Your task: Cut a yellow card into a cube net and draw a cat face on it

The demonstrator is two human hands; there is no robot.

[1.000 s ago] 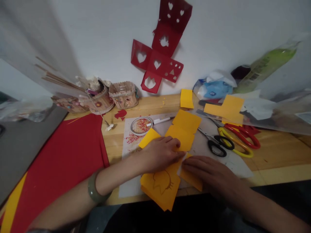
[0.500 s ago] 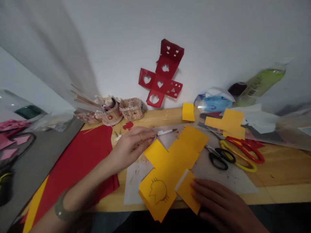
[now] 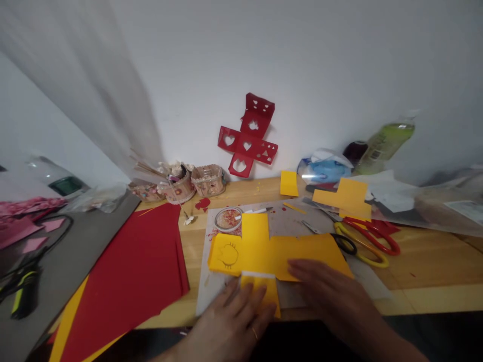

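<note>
Cross-shaped yellow paper cut-out point(image 3: 279, 251) lies flat on grey mat point(image 3: 362, 281) atop wooden surface point(image 3: 433, 261), left hand point(image 3: 236, 322) and right hand point(image 3: 332, 296) both open-palmed pressing it, nothing grasped—seemingly flattening stage; creasing the panels likely needs firm pressure.

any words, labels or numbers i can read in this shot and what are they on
None can be read.
Green plastic bottle against the wall: its label is too blurred to read.
Blue and white plastic packet: print too small to read.
Orange cross-shaped paper cutout under both hands: a pencil drawing only, no lettering.
</note>
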